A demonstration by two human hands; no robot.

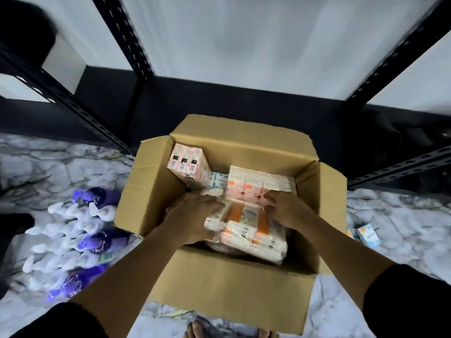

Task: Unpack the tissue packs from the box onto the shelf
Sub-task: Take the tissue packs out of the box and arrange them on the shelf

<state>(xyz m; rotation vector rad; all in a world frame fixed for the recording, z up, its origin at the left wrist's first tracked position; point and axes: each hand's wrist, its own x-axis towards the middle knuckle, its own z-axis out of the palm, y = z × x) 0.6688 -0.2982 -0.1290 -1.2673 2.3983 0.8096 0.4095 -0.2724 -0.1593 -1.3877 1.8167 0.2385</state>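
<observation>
An open cardboard box (156,191) stands on the marble floor, holding several wrapped bundles of tissue packs. Both of my hands reach into it. My left hand (192,215) grips the left side of an orange-and-white tissue bundle (246,223) in clear wrap. My right hand (285,208) grips the same bundle's right side. Behind it lies another pale bundle (258,184), and a pink bundle (189,165) stands upright in the box's far left corner. The black metal shelf (244,40) with white boards rises just beyond the box.
Purple and white bottles (80,230) lie in a row on the floor left of the box. A small blue tissue pack (368,235) lies on the floor to the right. Slotted shelf posts (127,37) flank the bay. My toes (197,331) show below the box.
</observation>
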